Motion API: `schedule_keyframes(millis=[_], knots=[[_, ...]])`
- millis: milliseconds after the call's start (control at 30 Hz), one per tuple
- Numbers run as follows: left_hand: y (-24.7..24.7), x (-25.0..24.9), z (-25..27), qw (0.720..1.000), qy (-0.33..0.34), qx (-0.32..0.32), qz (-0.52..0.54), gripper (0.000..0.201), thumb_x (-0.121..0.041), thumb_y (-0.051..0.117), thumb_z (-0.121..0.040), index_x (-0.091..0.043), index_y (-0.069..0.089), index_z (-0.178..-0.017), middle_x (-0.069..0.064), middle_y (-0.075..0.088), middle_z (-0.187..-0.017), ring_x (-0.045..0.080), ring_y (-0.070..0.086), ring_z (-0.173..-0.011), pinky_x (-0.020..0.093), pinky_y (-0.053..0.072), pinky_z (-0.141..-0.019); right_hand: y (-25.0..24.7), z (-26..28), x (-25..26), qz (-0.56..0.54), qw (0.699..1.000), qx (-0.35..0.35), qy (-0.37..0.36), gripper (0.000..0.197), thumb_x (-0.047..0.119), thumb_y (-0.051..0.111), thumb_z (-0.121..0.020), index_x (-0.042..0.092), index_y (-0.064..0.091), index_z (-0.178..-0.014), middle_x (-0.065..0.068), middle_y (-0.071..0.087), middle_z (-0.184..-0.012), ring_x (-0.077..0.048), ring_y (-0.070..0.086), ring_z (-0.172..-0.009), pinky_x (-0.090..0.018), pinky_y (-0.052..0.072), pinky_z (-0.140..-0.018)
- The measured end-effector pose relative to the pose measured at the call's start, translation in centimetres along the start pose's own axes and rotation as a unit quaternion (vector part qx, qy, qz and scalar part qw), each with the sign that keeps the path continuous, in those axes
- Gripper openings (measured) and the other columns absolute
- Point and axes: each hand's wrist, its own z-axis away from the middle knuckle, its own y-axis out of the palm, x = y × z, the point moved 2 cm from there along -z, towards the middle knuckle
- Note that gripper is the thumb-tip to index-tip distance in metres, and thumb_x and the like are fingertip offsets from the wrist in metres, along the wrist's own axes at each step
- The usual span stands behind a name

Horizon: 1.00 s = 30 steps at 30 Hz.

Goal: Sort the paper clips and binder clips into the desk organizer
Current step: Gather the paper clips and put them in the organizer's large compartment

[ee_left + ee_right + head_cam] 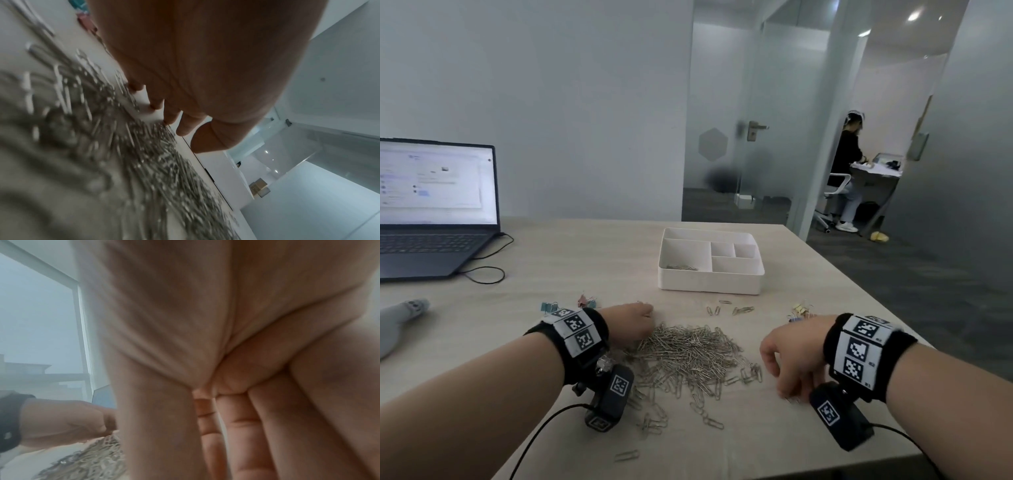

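Both bare forearms reached forward from the lower corners of the head view, each wrist wrapped in a black band bearing square black-and-white markers, with a small black camera slung beneath it. The left hand (631,323) lay knuckles-up, its fingers curled down and under; in the left wrist view the fingertips (170,116) pointed down and the thumb hung just beside them, though whether they pinched anything could not be told. The right hand (789,359) hung palm-down with the wrist raised, its fingers (242,434) pressed side by side and drooping straight, the thumb set apart on the inner side.
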Motion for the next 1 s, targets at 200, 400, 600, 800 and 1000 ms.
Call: schedule_keyframes(millis=[200, 400, 600, 800, 1000], knots=[[1.6, -1.0, 0.4, 0.999, 0.04, 0.029, 0.016, 0.058, -0.028, 0.043, -0.096, -0.016, 0.03, -0.152, 0.006, 0.028, -0.159, 0.023, 0.029, -0.144, 0.03, 0.024, -0.115, 0.9, -1.7, 3.4, -0.09, 0.993, -0.006, -0.08, 0.017, 0.008, 0.071, -0.086, 0.013, 0.058, -0.095, -0.008, 0.072, -0.069, -0.019, 0.07, -0.054, -0.035, 0.06, -0.062], [1.6, -0.1, 1.0, 0.977, 0.071, -0.056, 0.191, 0.049, -0.025, 0.049, -0.094, -0.038, 0.047, -0.141, 0.001, 0.068, -0.109, 0.009, 0.062, -0.074, 0.017, 0.047, -0.064, 0.4, -3.2, 5.9, -0.216, 0.954, -0.092, -0.189, 0.011, 0.017, 0.065, -0.093, 0.008, 0.062, -0.1, -0.013, 0.074, -0.083, -0.019, 0.071, -0.064, -0.029, 0.058, -0.055], [0.4, 4.3, 1.3, 0.915, 0.068, -0.137, 0.372, 0.039, -0.022, 0.043, -0.09, -0.044, 0.065, -0.113, -0.012, 0.062, -0.128, 0.001, 0.051, -0.087, 0.013, 0.047, -0.067, -1.2, -5.3, 1.4, -0.343, 0.857, -0.345, -0.172, 0.021, 0.031, 0.057, -0.098, 0.014, 0.069, -0.092, -0.004, 0.073, -0.09, -0.017, 0.066, -0.08, -0.03, 0.053, -0.069], [0.7, 5.6, 1.1, 0.882, 0.049, -0.201, 0.423, 0.033, -0.023, 0.046, -0.089, -0.037, 0.073, -0.102, -0.02, 0.066, -0.117, 0.002, 0.052, -0.118, 0.034, 0.036, -0.108, -0.8, -7.7, -2.1, -0.41, 0.812, -0.392, -0.138, 0.021, 0.035, 0.059, -0.095, 0.021, 0.07, -0.086, 0.009, 0.068, -0.08, -0.013, 0.062, -0.08, -0.03, 0.045, -0.074], [1.2, 5.7, 0.0, 0.89, 0.038, -0.255, 0.375, 0.034, -0.015, 0.047, -0.093, -0.035, 0.073, -0.101, -0.015, 0.07, -0.103, 0.007, 0.056, -0.089, 0.019, 0.04, -0.071, -0.9, -9.0, -0.7, -0.366, 0.848, -0.344, -0.17, 0.022, 0.041, 0.052, -0.1, 0.028, 0.064, -0.111, 0.014, 0.066, -0.109, -0.002, 0.059, -0.105, -0.019, 0.042, -0.079]])
